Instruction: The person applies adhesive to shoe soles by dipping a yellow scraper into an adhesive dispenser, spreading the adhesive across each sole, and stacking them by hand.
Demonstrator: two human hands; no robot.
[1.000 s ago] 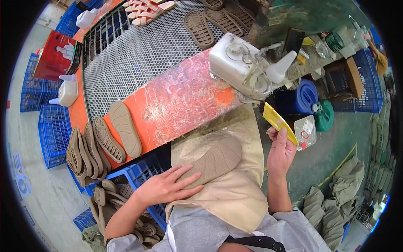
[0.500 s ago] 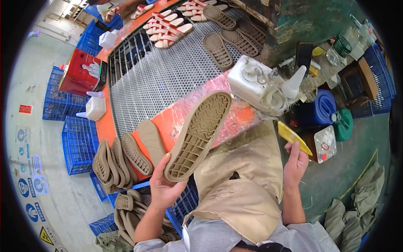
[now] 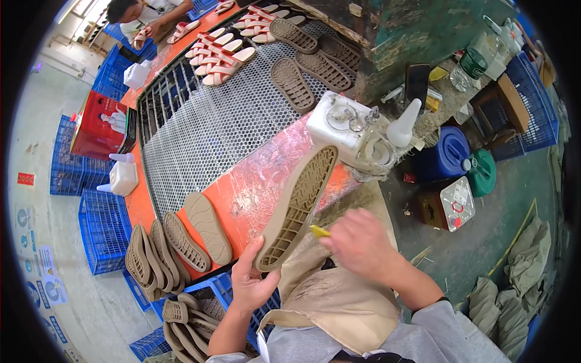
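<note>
A tan shoe sole [image 3: 301,202] is tilted upright in front of me, its ridged, gridded face toward me. My left hand [image 3: 254,283] grips it by the heel end, thumb along the edge. In my right hand [image 3: 364,242], closed and blurred by motion, is a flat yellow tool [image 3: 319,232]; only its tip shows, close to the sole's right edge, and I cannot tell if they touch. On the table's orange edge lie a smooth-side-up sole [image 3: 209,227] and a grid-side-up sole [image 3: 186,242], beside a leaning row of soles [image 3: 151,261].
A perforated metal tabletop [image 3: 212,139] bears red-and-white sandals [image 3: 221,57] and brown soles [image 3: 292,85]. White glue containers [image 3: 342,124] stand at its right corner. More soles fill a blue crate [image 3: 221,287] below. Across the table, another person's hand [image 3: 158,27] holds a sandal. Jugs [image 3: 451,154] stand right.
My right hand has swung left with the yellow tool, from out at the right to beside the sole. The sole has turned more edge-on. The view has shifted, bringing the other person further in.
</note>
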